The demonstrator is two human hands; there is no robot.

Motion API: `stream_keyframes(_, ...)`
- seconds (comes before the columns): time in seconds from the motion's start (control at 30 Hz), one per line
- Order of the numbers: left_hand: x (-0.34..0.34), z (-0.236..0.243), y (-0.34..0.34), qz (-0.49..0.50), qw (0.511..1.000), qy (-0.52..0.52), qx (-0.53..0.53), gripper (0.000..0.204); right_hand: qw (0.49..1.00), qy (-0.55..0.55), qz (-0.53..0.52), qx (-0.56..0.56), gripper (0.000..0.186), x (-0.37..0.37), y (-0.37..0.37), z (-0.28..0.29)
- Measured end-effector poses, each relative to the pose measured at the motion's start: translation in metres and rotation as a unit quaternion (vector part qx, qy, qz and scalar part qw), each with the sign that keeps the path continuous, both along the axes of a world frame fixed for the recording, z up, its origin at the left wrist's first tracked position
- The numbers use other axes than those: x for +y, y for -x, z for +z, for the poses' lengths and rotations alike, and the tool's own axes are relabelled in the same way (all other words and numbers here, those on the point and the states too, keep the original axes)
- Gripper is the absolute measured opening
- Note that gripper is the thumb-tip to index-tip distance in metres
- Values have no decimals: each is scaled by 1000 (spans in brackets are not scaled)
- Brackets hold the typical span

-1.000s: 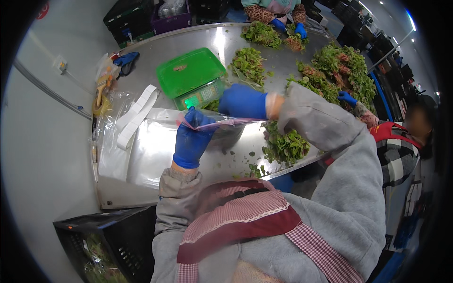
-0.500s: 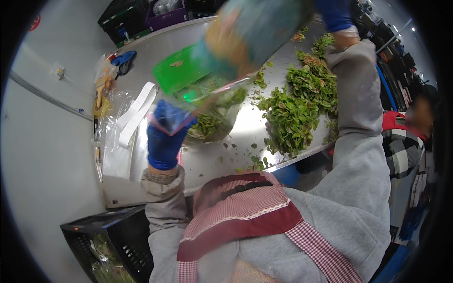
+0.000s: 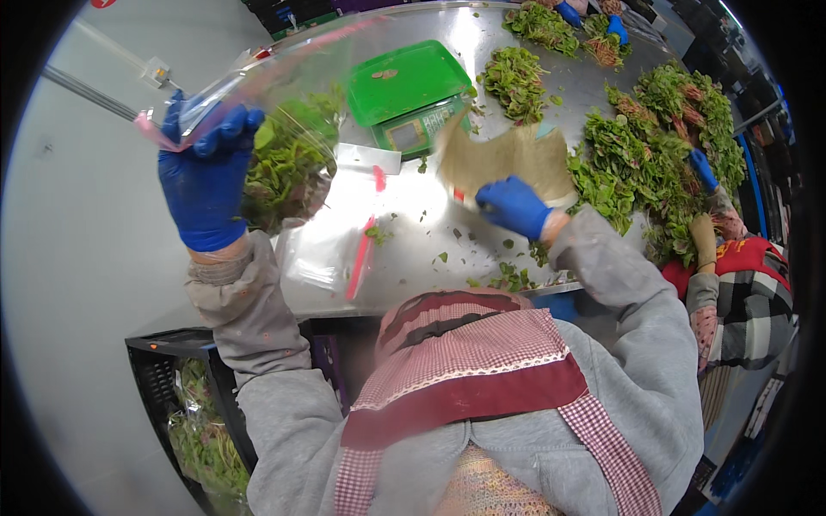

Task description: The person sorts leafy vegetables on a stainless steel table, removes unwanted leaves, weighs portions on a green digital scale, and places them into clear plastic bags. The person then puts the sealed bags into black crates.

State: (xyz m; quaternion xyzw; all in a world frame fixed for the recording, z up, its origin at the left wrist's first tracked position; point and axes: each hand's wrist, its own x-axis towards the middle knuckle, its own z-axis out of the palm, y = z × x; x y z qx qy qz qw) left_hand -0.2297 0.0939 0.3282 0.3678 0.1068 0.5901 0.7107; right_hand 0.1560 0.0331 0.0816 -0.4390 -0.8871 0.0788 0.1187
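My left hand (image 3: 204, 185), in a blue glove, is closed on the pink-edged mouth of a clear plastic bag (image 3: 288, 219). Green leafy stems (image 3: 297, 155) fill the lower part of that bag, which hangs over the table's left side. In its blue glove, my right hand (image 3: 516, 206) grips a curved beige sheet (image 3: 516, 159), partly blurred; its material is unclear. Beyond the sheet stands a green weighing scale (image 3: 409, 82) with a few coins or similar small discs on its pan. Flat clear bags (image 3: 323, 258) with red strips lie between my arms.
Leafy bunches (image 3: 611, 172) are heaped on the steel table (image 3: 404, 284) at right, with a smaller heap (image 3: 514, 83) behind. A co-worker's gloved hand (image 3: 704, 169) reaches in there; other blue-gloved hands (image 3: 617, 30) work at the far edge. A black crate (image 3: 232, 387) holds bagged greens below left.
My right hand has come down and nearer with the sheet, which was raised over the scale. My left hand has lifted the bag of greens up and left. The view has shifted right.
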Motion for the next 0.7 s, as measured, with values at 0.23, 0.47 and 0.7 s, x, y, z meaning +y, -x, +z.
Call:
stream_keyframes(0.23, -19, 45, -15, -93, 992, -49, -63, 27, 857, 276, -110, 421, 25, 22, 97, 17)
stream_keyframes(0.47, -31, 42, -75, -159, 980, -69, -102, 29, 706, 363, -129, 594, 30, 29, 138, 31)
stream_keyframes(0.7, -33, 55, -97, -156, 981, -66, -97, 30, 570, 429, -214, 667, 28, 2, 109, 1)
